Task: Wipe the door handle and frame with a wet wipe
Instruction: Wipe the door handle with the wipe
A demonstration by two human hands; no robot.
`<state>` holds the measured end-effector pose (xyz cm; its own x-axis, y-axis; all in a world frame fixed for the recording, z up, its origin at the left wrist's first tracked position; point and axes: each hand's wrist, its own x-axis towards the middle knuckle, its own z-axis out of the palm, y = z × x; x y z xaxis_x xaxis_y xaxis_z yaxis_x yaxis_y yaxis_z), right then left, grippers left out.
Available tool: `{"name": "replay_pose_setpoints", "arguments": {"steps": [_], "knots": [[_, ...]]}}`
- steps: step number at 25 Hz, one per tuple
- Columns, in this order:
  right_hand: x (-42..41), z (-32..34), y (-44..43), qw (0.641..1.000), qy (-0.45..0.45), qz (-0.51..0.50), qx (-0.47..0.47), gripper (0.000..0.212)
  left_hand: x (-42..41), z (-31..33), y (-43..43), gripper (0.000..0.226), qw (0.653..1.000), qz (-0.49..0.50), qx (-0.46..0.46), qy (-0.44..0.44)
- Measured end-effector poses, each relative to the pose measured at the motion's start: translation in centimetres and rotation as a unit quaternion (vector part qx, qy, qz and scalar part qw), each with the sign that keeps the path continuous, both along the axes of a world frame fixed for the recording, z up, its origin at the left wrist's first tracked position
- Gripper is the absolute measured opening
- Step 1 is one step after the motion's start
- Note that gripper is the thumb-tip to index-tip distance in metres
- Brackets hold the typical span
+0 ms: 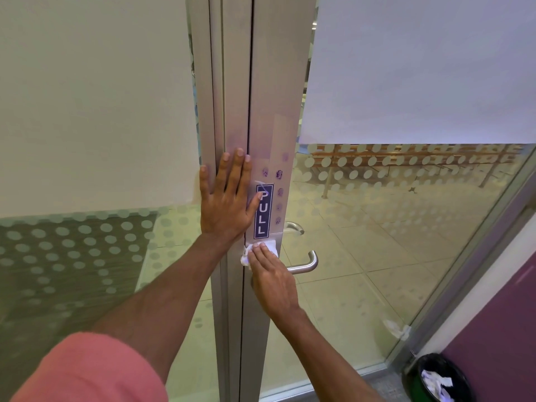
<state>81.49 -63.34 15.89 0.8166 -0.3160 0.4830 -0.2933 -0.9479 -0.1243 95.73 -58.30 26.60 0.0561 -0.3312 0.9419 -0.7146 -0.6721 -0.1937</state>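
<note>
A person is wiping a metal door frame (269, 82) with a wet wipe (262, 250), working just below the PULL sticker (264, 211), the landmark in this doorway. The right hand (272, 280) is lying flat over the wipe, fingers extended and pressing it against the frame instead of gripping it, a hold that is likely spreading the damp sheet over the brushed surface. The wipe is showing as a crumpled white wad, bunching out past the fingertips directly under the sticker. The left hand (227, 198) is resting open and released, palm against the frame immediately left of the sticker with its thumb overlapping the sticker's edge, apparently bracing the door so that it is not swinging under the wiping pressure.

The door handle (304, 264), a smooth satin steel tube bent into a lever, is projecting below and to the right of the sticker, beside the right hand and untouched by the wipe. Dark smudges (279, 184), looking like ink prints, are dotting the frame to the right of the sticker. Frosted dots are patterning the glass panel (391, 256) to the right. Far below and to the right of the sticker, a black bin (435, 378) is holding crumpled white sheets.
</note>
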Motion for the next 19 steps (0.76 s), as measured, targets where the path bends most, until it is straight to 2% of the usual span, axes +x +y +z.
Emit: {"name": "replay_pose_setpoints", "arguments": {"steps": [4,10,14,19], "knots": [[-0.1,0.5,-0.2,0.995,-0.025,-0.057,0.084,0.062,-0.1,0.0,0.0,0.077,1.000,0.002,-0.006,-0.006],[0.4,0.1,0.4,0.999,0.031,-0.007,0.020,0.068,0.1,-0.1,-0.1,0.078,1.000,0.005,-0.003,0.002],[0.4,0.7,0.6,0.990,-0.034,-0.081,0.112,0.064,0.2,-0.1,-0.1,0.079,1.000,0.005,-0.002,0.002],[0.0,0.2,1.0,0.999,-0.005,-0.035,0.012,0.082,0.3,-0.1,-0.2,0.081,1.000,0.012,-0.002,0.002]]}}
